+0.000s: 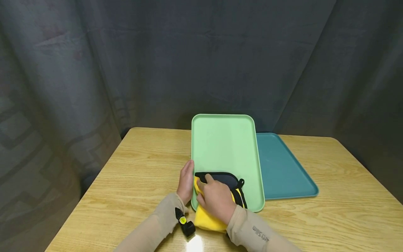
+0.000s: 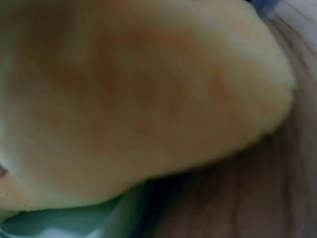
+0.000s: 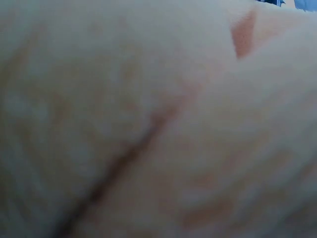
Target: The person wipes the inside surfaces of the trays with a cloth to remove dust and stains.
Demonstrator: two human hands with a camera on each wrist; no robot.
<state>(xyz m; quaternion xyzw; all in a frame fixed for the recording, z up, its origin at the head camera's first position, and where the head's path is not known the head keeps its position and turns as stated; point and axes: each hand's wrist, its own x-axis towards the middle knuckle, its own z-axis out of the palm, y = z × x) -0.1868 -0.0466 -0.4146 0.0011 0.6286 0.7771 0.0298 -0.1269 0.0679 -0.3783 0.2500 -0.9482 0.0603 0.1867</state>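
A light green tray stands tilted, its far end higher than the table's back edge. My left hand holds its left rim; the fingers behind it are hidden. Over the tray's near end lies a yellow cloth with a black-trimmed, dark flap and a small black loop. My right hand grips this cloth at its left part, index finger over the black edge. Blurred skin and sleeve fill both wrist views, with part of the green tray at the bottom of the left one.
A teal tray lies on the wooden table at right, partly covered by the green one. Dark curtains hang behind the table. A black strap with a yellow button hangs at the left wrist.
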